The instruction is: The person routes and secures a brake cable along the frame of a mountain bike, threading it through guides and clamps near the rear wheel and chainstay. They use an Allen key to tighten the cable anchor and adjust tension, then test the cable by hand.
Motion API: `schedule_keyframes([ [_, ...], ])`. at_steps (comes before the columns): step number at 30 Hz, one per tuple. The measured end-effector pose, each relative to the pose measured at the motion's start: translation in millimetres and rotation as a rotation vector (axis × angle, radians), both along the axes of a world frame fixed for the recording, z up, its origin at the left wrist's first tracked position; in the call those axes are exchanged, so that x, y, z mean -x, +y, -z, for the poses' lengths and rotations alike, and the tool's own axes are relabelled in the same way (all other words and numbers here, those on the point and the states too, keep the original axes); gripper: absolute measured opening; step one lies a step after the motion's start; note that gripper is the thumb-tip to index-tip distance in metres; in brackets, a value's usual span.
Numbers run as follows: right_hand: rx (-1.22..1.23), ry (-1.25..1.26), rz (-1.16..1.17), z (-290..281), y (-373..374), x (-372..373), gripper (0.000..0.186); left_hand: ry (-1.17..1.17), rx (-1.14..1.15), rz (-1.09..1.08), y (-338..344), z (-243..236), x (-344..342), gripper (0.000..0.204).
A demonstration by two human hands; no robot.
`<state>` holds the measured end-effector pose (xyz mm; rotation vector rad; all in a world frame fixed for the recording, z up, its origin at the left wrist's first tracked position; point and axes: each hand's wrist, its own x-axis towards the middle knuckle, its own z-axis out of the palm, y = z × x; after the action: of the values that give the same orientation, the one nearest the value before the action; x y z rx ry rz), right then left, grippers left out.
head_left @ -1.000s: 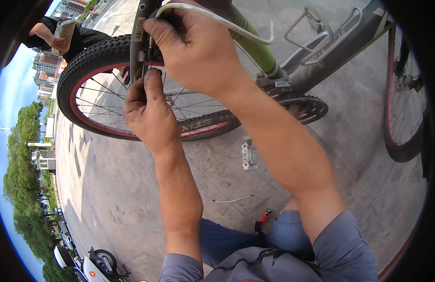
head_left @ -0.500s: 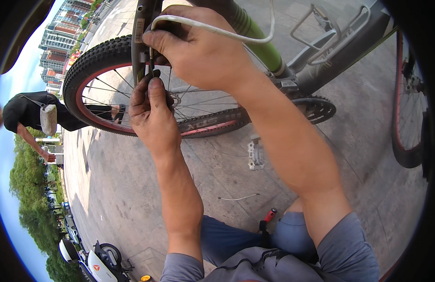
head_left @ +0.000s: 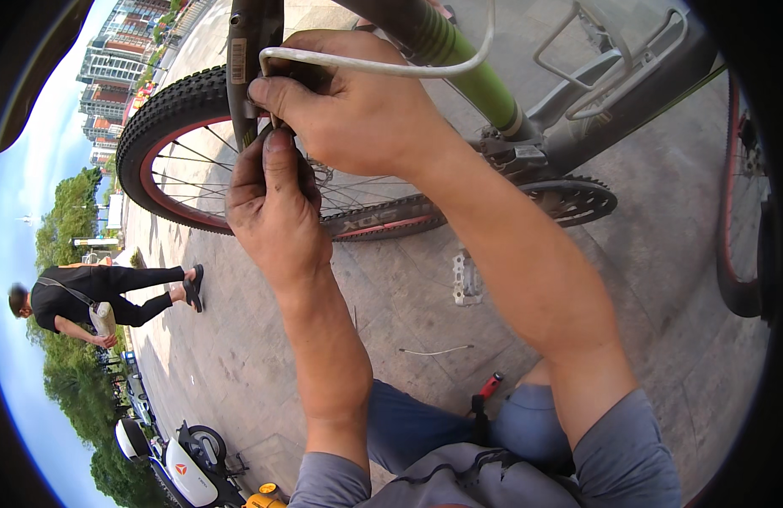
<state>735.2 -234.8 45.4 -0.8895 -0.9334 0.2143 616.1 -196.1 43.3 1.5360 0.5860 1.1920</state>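
Note:
A white cable housing (head_left: 383, 65) arcs over my right hand (head_left: 370, 118), and its bent end runs down between my fingers. That hand is closed on the housing beside a dark bicycle frame tube (head_left: 240, 76). Just below it, my left hand (head_left: 281, 207) pinches at the lower end of the line with thumb and forefinger. The fingertips of both hands are smudged dark and almost touch. What exactly lies inside the left pinch is mostly hidden. Behind the hands is the bicycle's wheel, with a knobby black tyre (head_left: 158, 123) and a red rim.
A green frame section (head_left: 486, 97), a bottle cage (head_left: 607, 72) and a chainring (head_left: 578, 201) lie to the right. Below are a pedal (head_left: 467, 278), a thin white cable piece (head_left: 436, 351) and a red-handled tool (head_left: 490, 387). A person (head_left: 86, 296) and a white scooter (head_left: 188, 474) are at left.
My hands have come closer together, with less of the line showing between them. My view has shifted slightly. The person at left, bent over before, now stands more upright.

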Motion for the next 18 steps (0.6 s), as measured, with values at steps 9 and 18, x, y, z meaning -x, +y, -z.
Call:
schedule_keyframes([
  [9,0.055,0.023,0.17,-2.8,-4.0,-5.2,0.025,0.002,-0.041,-0.04,-18.8,0.3,-9.4,0.019],
  [18,0.253,-0.038,0.009,-5.8,-11.0,-9.2,0.023,0.047,-0.079,-0.051,-17.1,4.1,-1.0,0.015],
])
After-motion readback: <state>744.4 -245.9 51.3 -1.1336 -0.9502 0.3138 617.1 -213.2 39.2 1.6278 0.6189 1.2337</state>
